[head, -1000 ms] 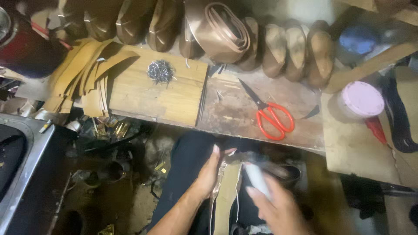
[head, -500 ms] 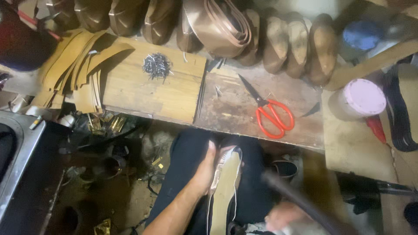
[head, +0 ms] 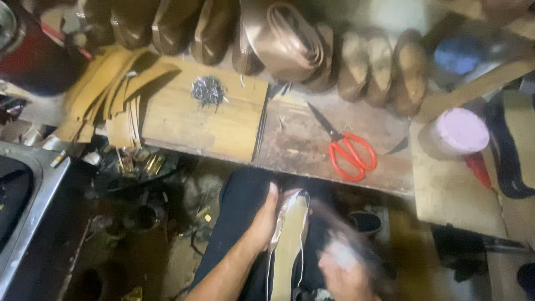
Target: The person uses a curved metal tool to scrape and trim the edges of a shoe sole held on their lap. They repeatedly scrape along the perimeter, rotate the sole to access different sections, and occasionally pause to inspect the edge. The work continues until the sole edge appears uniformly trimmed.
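Note:
My left hand [head: 263, 222] grips the side of a long tan shoe sole [head: 288, 245] that rests lengthwise on my lap, its toe pointing at the bench. My right hand [head: 344, 268] is blurred beside the sole's right edge and closes on a pale, blurred tool whose dark handle streaks up and left; its kind cannot be made out. A small heap of dark nails [head: 207, 90] lies on a wooden board [head: 214, 120] on the bench ahead.
Red-handled scissors [head: 345, 149] lie on the worn bench [head: 334, 161]. Tan leather strips [head: 108, 95] hang off the left end. Brown shoe uppers and soles [head: 290, 44] line the back. A pink-lidded tub [head: 456, 132] stands at right, a metal basin [head: 28, 195] at left.
My right hand has swung with the tool: up by the sole a second ago, low at right half a second ago, now back beside the sole. My left hand kept hold of the sole.

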